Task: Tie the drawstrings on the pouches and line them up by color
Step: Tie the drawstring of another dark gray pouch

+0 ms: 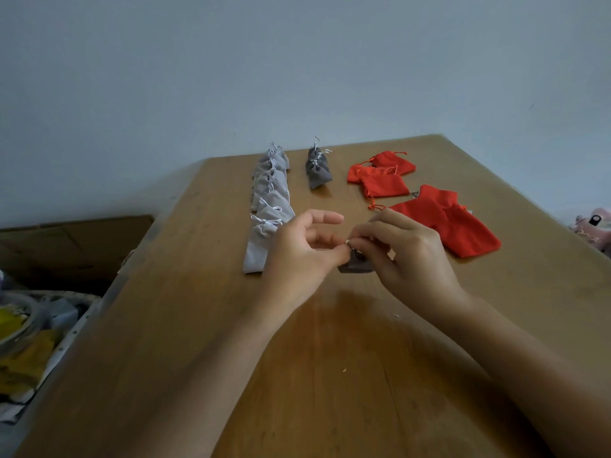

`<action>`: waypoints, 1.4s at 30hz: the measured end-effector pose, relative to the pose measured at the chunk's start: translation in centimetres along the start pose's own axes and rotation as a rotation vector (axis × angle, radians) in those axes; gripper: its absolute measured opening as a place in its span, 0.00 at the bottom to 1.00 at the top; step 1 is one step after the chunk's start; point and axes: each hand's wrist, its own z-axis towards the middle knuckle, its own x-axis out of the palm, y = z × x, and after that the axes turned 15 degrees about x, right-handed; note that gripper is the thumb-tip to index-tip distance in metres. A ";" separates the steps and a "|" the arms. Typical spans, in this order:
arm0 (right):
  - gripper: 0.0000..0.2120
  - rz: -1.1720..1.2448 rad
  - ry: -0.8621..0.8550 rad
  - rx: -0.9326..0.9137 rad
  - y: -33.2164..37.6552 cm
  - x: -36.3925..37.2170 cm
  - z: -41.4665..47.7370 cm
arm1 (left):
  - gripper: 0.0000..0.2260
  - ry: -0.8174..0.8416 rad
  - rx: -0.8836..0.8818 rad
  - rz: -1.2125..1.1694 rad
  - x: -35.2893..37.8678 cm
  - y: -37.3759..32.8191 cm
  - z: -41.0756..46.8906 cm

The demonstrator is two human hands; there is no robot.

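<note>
Matt cloth is shown by the grey pouches and red pouches; smooth, faintly glossy wood is seen in the table.

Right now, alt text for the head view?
The left hand and right hand pinch the drawstring of a dark grey pouch at a wooden table. Beyond them lie a row of light grey pouches, a short row of dark grey pouches and loose red pouches.

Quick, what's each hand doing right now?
The left hand pinches the drawstring of the dark pouch.
The right hand pinches that drawstring too.
</note>
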 end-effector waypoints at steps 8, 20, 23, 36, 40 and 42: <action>0.06 0.379 0.284 0.540 1.5 0.0 0.2 | 0.12 0.012 0.134 0.187 -0.2 -0.2 -0.3; 0.07 1.079 0.636 0.980 0.4 -1.0 0.9 | 0.08 0.035 0.467 0.385 -0.5 0.4 -0.2; 0.08 1.094 0.590 0.990 0.6 -0.9 1.0 | 0.06 0.000 0.494 0.433 -0.4 0.4 -0.3; 0.12 1.094 0.514 1.042 1.1 -1.2 1.1 | 0.04 -0.042 0.618 0.591 0.1 0.9 -0.6; 0.12 1.107 0.505 1.036 1.0 -1.0 1.0 | 0.03 -0.061 0.610 0.586 0.3 0.7 -0.6; 0.13 1.101 0.508 1.029 1.0 -0.9 0.9 | 0.03 -0.053 0.585 0.596 0.3 0.7 -0.7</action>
